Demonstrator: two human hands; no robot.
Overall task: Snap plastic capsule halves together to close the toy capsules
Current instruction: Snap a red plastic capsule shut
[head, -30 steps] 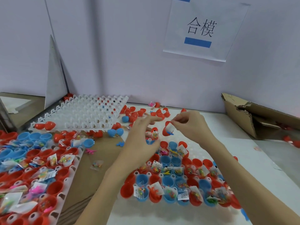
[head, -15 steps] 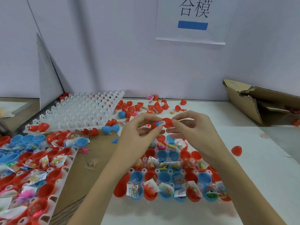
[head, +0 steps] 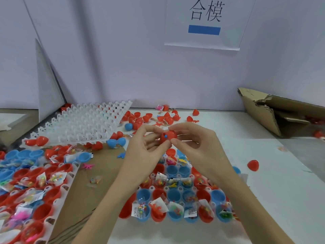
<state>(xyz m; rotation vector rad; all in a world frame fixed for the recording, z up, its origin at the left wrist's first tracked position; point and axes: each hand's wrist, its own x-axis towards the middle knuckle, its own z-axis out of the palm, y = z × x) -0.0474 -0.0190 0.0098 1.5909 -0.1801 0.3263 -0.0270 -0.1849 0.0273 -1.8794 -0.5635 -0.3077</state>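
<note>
Filled tray: on table, below both hands. Second filled tray: left of it, cardboard sheet between. Empty tray: behind-left. Loose capsule halves: behind. Single capsule: right. Cardboard box: behind-right
</note>
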